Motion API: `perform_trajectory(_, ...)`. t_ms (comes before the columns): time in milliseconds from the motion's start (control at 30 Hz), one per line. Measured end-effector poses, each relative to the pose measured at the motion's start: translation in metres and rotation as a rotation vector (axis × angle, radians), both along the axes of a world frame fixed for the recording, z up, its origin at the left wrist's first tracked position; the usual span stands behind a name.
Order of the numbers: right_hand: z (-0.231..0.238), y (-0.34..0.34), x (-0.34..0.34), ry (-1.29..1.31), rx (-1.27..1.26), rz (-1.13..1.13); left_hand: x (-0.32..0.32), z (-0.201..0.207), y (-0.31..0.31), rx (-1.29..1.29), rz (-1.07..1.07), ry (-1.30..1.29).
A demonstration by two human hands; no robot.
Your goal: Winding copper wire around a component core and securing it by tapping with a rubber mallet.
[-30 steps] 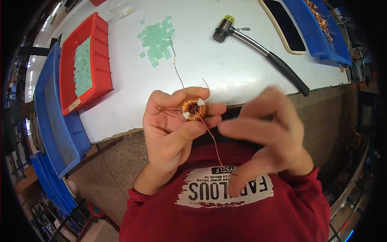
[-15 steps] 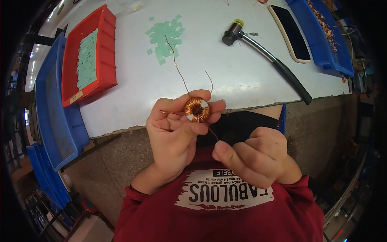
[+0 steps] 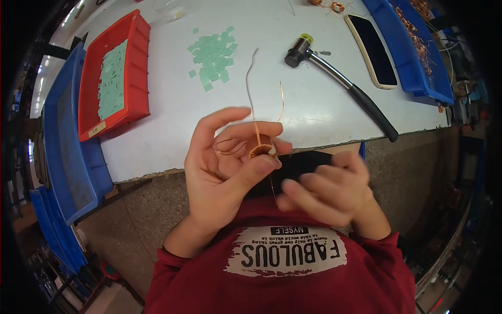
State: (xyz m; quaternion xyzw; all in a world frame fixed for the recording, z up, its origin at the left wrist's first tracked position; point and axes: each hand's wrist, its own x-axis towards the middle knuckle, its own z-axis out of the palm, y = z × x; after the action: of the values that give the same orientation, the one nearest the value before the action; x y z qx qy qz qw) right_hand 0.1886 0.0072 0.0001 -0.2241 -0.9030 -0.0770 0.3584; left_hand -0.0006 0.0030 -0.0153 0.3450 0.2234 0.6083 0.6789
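Just past the table's near edge, my left hand (image 3: pixel 222 157) is closed round a toroidal coil (image 3: pixel 259 146) wound with copper wire. The coil is tilted, so much of its face is turned away, and my fingers and thumb cover part of it. Long wire ends stick out: two point up over the table, one bends left across my palm, and a thin one hangs downward. Close to the right of that hanging wire is my right hand (image 3: pixel 327 191), its fingers curled and smeared by motion. Whether it touches the wire I cannot tell.
Pale green square pieces (image 3: pixel 212 55) lie loose on the white table (image 3: pixel 172 120); more fill a red bin (image 3: pixel 138 68) at left, beside a blue tray (image 3: pixel 78 193). Rightward are a hammer (image 3: pixel 361 97), a phone (image 3: pixel 372 49) and a blue bin (image 3: pixel 436 86) of copper coils.
My left hand has tilted the coil, so its face no longer points up and its wires have swung. My right hand, which was pinching the lower wire, has shifted and its fingers have loosened.
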Motion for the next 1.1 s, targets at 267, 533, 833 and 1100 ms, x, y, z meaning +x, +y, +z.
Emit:
perform_trajectory(267,0.083,0.062,0.03,0.156,-1.096,-0.104,0.01,0.006,-0.004,0.221,0.103,0.476)
perform_trajectory(533,0.099,0.09,0.01,-0.504,-0.913,0.147,0.011,0.016,-0.006,0.195,0.038,0.694)
perform_trajectory(833,0.108,0.108,0.014,-0.655,-0.936,0.224,0.022,0.013,-0.009,-0.115,-0.087,0.293)
perform_trajectory(1100,0.112,0.123,0.01,-0.826,-1.071,0.369,0.028,0.014,-0.004,0.002,-0.212,0.325)
